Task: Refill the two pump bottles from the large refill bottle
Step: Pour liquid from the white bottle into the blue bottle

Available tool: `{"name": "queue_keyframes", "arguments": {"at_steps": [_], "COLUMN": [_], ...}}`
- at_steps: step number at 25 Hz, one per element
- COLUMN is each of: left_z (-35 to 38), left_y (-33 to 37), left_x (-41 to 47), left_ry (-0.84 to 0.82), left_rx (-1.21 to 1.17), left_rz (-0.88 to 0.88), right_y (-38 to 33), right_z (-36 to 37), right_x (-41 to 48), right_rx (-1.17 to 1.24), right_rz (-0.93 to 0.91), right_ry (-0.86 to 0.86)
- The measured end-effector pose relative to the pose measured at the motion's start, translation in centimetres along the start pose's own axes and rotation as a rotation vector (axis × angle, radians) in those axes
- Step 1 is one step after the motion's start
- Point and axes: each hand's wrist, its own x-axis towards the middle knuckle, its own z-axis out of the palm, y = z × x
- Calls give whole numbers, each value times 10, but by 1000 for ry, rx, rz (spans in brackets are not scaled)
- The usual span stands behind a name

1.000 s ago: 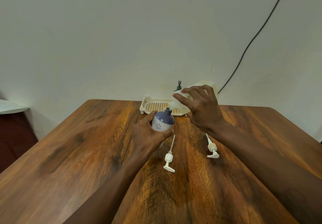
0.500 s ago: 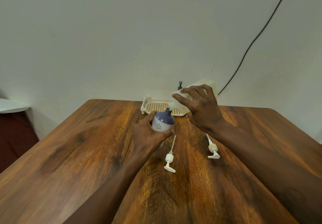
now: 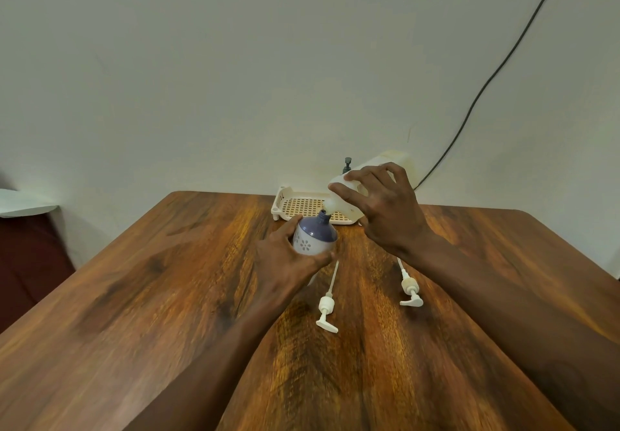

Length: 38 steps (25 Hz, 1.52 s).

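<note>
Table (image 3: 167,296): bare wood, my workspace.
Refill bottle (image 3: 397,162): my right hand (image 3: 385,209) clamps it; long axis tipped, spout down-left.
Pump bottle (image 3: 313,237): left hand (image 3: 285,259) grips it, neck under spout, apparently touching.
Pumps (image 3: 327,310): lying beside.

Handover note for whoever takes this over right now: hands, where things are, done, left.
Left hand: gripping the purple-topped pump bottle, upright on the table, neck open.
Right hand: holding the large refill bottle tipped, its spout at that bottle's neck.
Two pump heads lie unscrewed on the table. A dark pump top shows behind the tray; its bottle is hidden.
Done: both pumps off, pour set up. No liquid stream or fill level is visible.
Left: finish this fill, fill the other bottle, refit pumps.
</note>
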Motion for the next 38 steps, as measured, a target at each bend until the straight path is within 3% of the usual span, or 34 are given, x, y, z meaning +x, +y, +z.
{"name": "queue_keyframes", "arguments": {"at_steps": [38], "left_z": [6], "left_y": [-8], "left_x": [-2], "left_ry": [-10], "left_rx": [27], "left_rz": [26], "right_y": [-2], "right_z": [-10], "right_x": [7], "right_rx": [-86], "right_rz": [-138], "right_ry": [-71]}}
